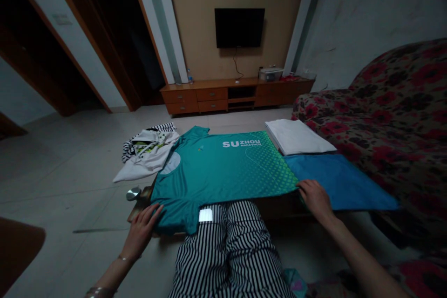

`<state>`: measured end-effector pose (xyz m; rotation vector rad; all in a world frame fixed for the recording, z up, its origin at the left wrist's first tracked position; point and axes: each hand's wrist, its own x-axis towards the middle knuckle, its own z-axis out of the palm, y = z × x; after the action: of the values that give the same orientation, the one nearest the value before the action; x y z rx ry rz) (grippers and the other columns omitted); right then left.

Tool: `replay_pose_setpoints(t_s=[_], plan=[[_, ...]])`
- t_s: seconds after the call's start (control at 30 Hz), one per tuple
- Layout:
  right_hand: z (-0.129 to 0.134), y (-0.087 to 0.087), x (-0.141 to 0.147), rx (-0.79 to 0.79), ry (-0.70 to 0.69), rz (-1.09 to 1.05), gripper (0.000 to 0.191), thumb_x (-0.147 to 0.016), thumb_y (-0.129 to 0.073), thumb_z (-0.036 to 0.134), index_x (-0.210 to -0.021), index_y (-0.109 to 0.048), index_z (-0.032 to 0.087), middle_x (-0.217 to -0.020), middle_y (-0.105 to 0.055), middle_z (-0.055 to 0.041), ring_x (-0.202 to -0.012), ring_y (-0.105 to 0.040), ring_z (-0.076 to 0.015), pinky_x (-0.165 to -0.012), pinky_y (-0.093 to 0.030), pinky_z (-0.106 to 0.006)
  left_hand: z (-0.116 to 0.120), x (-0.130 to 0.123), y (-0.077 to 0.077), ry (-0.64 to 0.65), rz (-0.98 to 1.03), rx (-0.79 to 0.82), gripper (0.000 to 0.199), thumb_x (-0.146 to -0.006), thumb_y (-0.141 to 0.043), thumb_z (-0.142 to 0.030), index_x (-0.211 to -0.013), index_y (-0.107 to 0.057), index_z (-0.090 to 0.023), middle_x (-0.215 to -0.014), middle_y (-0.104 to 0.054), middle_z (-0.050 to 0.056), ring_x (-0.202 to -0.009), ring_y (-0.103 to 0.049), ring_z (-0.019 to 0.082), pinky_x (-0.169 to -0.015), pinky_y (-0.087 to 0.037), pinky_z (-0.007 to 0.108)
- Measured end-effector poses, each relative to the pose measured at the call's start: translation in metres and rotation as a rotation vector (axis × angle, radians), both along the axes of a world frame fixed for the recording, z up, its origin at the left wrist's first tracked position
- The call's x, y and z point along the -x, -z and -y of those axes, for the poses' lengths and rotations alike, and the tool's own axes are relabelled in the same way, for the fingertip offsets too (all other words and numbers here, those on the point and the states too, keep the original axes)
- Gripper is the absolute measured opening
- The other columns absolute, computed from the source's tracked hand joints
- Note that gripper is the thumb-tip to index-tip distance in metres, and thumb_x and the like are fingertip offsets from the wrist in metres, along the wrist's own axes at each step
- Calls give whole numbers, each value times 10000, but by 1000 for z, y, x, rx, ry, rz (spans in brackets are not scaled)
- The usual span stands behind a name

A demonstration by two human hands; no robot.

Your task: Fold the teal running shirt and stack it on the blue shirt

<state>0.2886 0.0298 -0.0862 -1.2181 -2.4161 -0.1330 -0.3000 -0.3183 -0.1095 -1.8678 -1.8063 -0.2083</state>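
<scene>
A teal T-shirt [213, 167] with white lettering lies spread flat in front of me, its collar to the left and its green-dotted hem to the right. My left hand [144, 222] rests at the edge of the near sleeve, fingers stretched out and apart. At the near corner of the hem, the fingers of my right hand [314, 198] are closed on the shirt's edge. A blue folded cloth [340, 181] lies just beyond that hand, with a white folded cloth [298, 136] behind it.
Left of the shirt is a heap of white and striped clothes [148, 151], with a round shiny object [133, 193] nearer me. A flowered sofa [380, 116] stands on the right. Against the far wall are a low wooden cabinet [211, 95] and a television [239, 28].
</scene>
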Motion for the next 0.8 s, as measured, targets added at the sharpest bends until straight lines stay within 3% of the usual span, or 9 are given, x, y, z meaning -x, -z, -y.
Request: replay_pose_setpoints(t_s=[0.17, 0.33, 0.47, 0.67, 0.8], plan=[[0, 3, -1, -9, -9, -33, 198, -877, -501, 174, -945, -687, 181, -964, -665, -88, -914, -547, -250, -807, -443, -360, 0, 6, -17, -8, -3, -15, 472, -888, -420, -136, -1329, -577, -201, -1412, -510, 155, -1320, -438, 282, -1069, -336, 438], [-1, 5, 1, 0, -10, -108, 208, -872, -496, 202, -933, -694, 184, -981, -668, -92, -932, -542, -259, -814, -456, -380, -8, -24, -28, 78, 31, 109, 595, -826, -410, -17, -1343, -575, -260, -1425, -520, 94, -1346, -420, 239, -1102, -307, 421], [-5, 3, 3, 54, 7, -229, 226, -874, -488, 261, -902, -703, 198, -1007, -668, -91, -936, -574, -256, -813, -472, -384, -17, -48, -29, 138, 121, 169, 583, -872, -417, -49, -1386, -528, -302, -1457, -497, 60, -1358, -404, 233, -1099, -298, 420], [-10, -2, 3, 242, 9, -491, 280, -864, -514, 404, -933, -703, 210, -1059, -694, -74, -937, -655, -246, -851, -501, -380, -29, -59, -36, 202, 479, 325, 504, -881, -435, -131, -1336, -582, -291, -1376, -578, 75, -1283, -500, 231, -1058, -390, 424], [-12, -10, 3, 430, 86, -658, 361, -827, -552, 469, -1004, -700, 191, -1119, -698, -92, -710, -683, -209, -716, -535, -351, -33, -70, -66, 156, 857, 380, 399, -926, -469, -300, -1293, -620, -263, -1365, -590, 67, -1264, -534, 220, -1081, -413, 387]])
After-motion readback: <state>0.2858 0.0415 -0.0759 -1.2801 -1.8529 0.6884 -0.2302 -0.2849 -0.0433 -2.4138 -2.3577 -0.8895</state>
